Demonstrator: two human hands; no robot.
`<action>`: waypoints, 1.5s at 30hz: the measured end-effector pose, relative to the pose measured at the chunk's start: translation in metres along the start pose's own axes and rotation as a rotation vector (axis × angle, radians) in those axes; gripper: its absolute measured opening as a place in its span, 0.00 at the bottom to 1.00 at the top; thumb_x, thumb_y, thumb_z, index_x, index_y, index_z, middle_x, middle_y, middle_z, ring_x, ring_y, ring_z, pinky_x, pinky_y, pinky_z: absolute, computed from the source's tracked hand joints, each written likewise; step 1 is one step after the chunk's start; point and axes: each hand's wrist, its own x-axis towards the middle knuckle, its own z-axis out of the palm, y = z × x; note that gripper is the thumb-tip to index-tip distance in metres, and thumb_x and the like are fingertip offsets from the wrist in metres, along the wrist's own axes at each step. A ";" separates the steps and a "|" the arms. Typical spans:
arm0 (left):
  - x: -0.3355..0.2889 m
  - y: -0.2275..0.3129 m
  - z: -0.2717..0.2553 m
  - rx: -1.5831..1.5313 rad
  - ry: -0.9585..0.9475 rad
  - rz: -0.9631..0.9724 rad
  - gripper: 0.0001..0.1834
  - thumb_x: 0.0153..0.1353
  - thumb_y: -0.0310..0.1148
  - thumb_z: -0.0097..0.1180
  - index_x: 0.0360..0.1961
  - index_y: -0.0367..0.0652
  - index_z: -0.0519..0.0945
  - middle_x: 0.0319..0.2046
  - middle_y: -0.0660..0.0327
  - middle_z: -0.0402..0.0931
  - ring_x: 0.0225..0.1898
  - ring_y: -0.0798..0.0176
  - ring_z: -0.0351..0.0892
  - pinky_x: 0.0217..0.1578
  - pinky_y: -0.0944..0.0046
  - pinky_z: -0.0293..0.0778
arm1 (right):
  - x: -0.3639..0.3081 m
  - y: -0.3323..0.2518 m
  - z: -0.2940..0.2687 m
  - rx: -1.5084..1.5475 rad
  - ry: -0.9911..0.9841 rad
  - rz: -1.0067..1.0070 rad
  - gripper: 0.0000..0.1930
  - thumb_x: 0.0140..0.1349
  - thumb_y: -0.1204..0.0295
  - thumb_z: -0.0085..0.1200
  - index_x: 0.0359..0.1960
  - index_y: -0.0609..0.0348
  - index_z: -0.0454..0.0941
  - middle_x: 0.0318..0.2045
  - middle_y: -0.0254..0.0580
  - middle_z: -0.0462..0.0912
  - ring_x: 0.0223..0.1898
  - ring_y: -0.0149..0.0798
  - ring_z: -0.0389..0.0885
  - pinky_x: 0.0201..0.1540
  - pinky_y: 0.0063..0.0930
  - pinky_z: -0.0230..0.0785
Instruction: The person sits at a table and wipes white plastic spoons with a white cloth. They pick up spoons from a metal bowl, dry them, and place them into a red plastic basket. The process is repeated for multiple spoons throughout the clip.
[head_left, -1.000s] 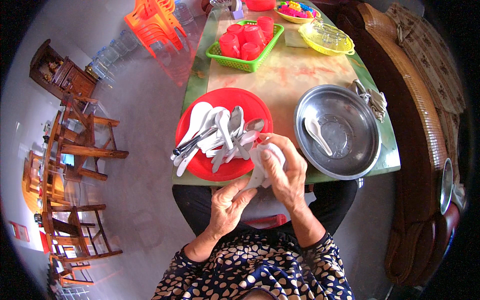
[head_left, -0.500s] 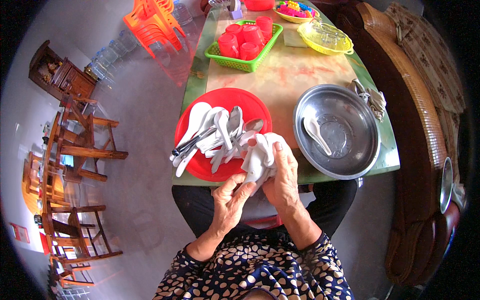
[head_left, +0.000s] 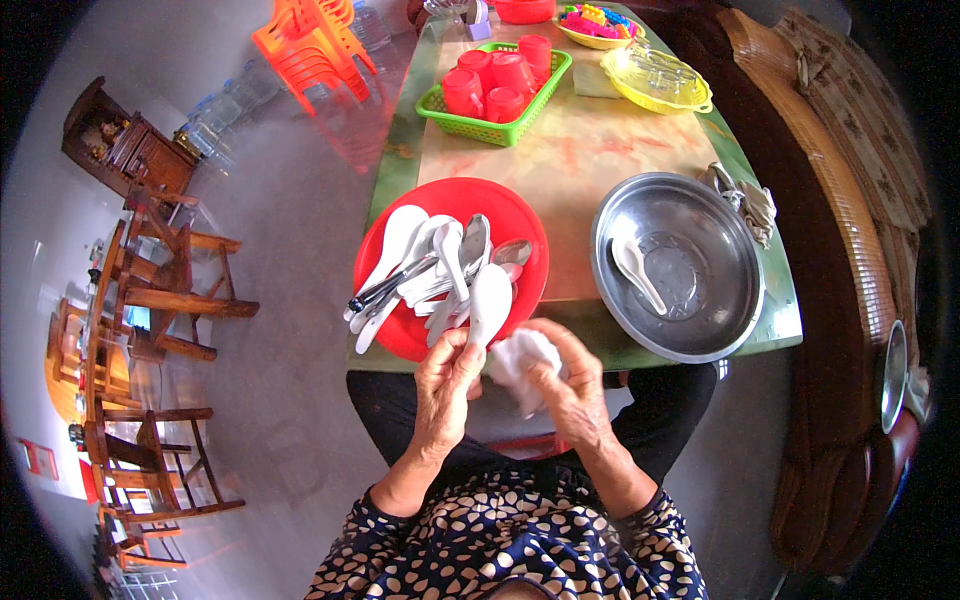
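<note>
Grey polished floor to our left, with wooden chairs (head_left: 160,290) stacked or standing well apart from the work, and a stack of orange plastic chairs (head_left: 310,40) up by the far end of the table (head_left: 600,150) — a glossy top, green at the rim, pale and mottled in the middle. Nearest us on its left side sits a round red plate (head_left: 520,225), smooth plastic by the look, heaped with white ceramic-style soup spoons and a few metal ones (head_left: 430,270); they lie loosely piled, handles fanned toward the left edge, likely so each can be pulled out in turn. Our left hand (head_left: 445,385) is closed round the handle of one white spoon (head_left: 490,305), its deep oval bowl pointing up and over the plate's near rim. Just beside it our right hand (head_left: 570,385) is clenched on a bunched white cloth (head_left: 520,360), soft and crumpled, pressed against the spoon's handle end — the grip suits wiping. Further right, a wide steel basin (head_left: 700,320), shiny and dished, holds a single white spoon (head_left: 638,272) lying flat, set apart from the pile. At the far end: a green mesh basket (head_left: 440,105) of red cups, a yellow dish (head_left: 690,100), and a crumpled rag (head_left: 745,195) by the basin.
</note>
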 end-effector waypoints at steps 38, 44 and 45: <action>0.006 0.009 0.019 -0.497 -0.073 -0.222 0.17 0.67 0.51 0.37 0.39 0.52 0.71 0.12 0.74 0.48 0.13 0.76 0.47 0.16 0.74 0.48 | 0.040 0.007 0.020 0.345 0.216 0.008 0.14 0.64 0.69 0.49 0.48 0.65 0.73 0.38 0.38 0.79 0.37 0.27 0.76 0.42 0.22 0.68; 0.005 0.007 0.013 -0.452 -0.194 -0.376 0.23 0.65 0.60 0.30 0.27 0.54 0.65 0.08 0.74 0.48 0.10 0.75 0.46 0.13 0.73 0.45 | 0.044 0.015 0.027 -0.465 0.249 -0.415 0.17 0.53 0.77 0.56 0.46 0.60 0.74 0.46 0.50 0.69 0.47 0.42 0.71 0.48 0.31 0.66; 0.007 0.014 0.017 -0.384 -0.168 -0.400 0.26 0.65 0.61 0.30 0.17 0.56 0.59 0.07 0.74 0.48 0.09 0.74 0.47 0.13 0.73 0.46 | 0.044 0.013 0.030 -0.442 0.257 -0.457 0.19 0.48 0.81 0.57 0.45 0.59 0.75 0.45 0.51 0.68 0.47 0.48 0.70 0.48 0.33 0.66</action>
